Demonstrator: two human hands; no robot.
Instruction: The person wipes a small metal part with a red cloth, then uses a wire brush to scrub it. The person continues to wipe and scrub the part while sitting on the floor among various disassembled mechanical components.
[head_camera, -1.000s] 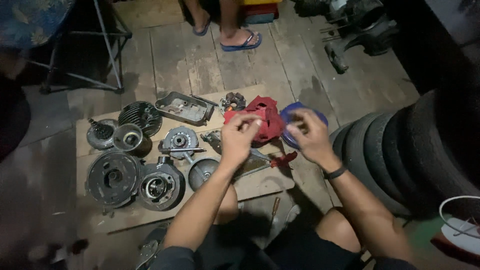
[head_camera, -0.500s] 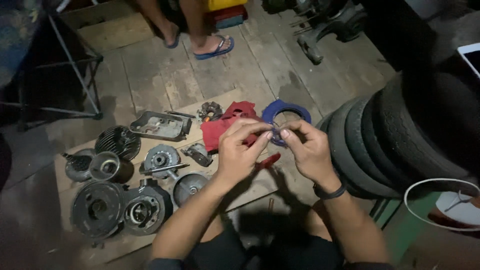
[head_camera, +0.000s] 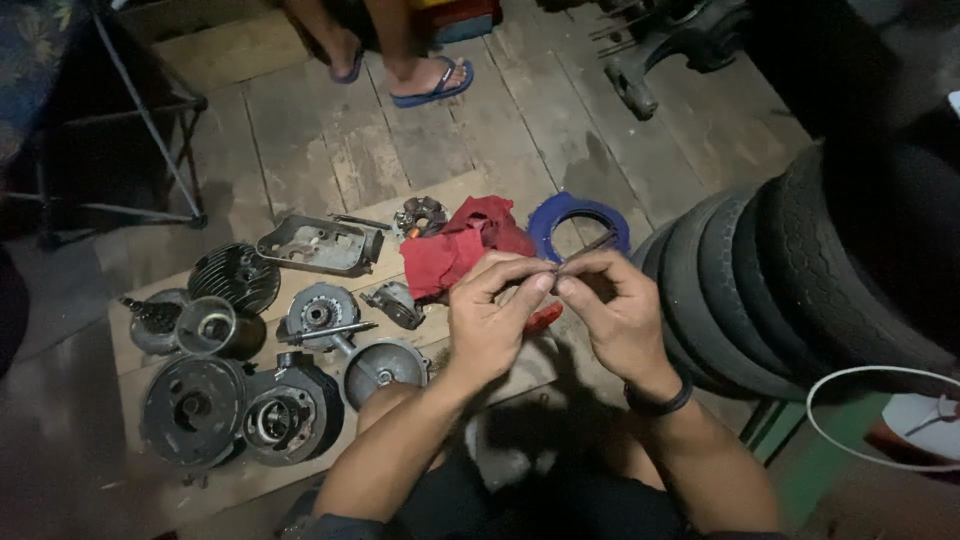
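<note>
While both hands meet above the near right of the board, the left hand (head_camera: 492, 320) and right hand (head_camera: 615, 315) each pinch, fingertips closed, one end of a thin dark metal rod (head_camera: 585, 248). Left of them lie grey round engine parts (head_camera: 290, 405) on a flat wooden board (head_camera: 125, 345); beyond sit a crumpled red rag (head_camera: 455, 250) and a blue ring-shaped gasket (head_camera: 580, 215). Slack fingertip pressure could probably drop the rod between the worn wooden floor planks (head_camera: 330, 130).
</note>
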